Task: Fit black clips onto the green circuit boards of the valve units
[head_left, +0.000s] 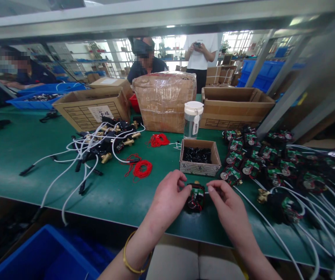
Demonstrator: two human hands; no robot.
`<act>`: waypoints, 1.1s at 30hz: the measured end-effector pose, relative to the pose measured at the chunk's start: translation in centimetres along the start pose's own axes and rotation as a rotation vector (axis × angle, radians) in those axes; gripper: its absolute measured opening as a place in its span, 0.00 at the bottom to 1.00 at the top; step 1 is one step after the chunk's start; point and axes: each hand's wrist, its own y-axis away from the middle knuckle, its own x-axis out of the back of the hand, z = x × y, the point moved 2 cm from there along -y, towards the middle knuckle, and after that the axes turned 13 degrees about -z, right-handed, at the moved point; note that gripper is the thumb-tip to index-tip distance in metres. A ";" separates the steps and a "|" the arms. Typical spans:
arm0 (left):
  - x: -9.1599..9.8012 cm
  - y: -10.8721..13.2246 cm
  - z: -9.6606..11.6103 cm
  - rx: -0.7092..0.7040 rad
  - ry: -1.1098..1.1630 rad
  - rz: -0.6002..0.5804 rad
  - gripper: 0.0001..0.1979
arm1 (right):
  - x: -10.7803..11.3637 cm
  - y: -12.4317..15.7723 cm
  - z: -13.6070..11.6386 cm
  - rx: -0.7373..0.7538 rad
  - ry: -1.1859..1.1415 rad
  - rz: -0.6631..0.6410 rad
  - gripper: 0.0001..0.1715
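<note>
A small black housing with an exposed green circuit board (196,199) and a brass fitting at its far end lies on the bench in front of me. My left hand (170,193) grips its left side, the thumb at the near edge and the fingers curled behind. On the other side, my right hand (226,200) has thumb and fingertips pinched around a short stretch of white cable (207,193) that comes off the housing. Just beyond my hands stands an open small carton (199,168) of black plastic parts.
Many similar circuit-board units (250,167) with white cables crowd the right. Black units with brass fittings (106,157) are heaped at left, near red wire coils (142,168). A cup (192,122) and cardboard boxes (164,103) stand behind. A blue bin (44,256) sits below; people are beyond.
</note>
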 end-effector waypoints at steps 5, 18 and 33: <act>-0.1 0.0 0.1 -0.041 -0.016 -0.010 0.05 | -0.9 -0.2 -0.3 0.014 -0.020 -0.002 0.17; -0.1 -0.5 -0.8 -0.041 0.269 -0.124 0.05 | -1.4 -1.1 -1.1 0.011 -0.009 -0.014 0.14; -1.4 0.2 -2.6 -0.129 0.287 -0.008 0.07 | -0.5 -0.6 0.8 0.021 -0.243 -0.181 0.18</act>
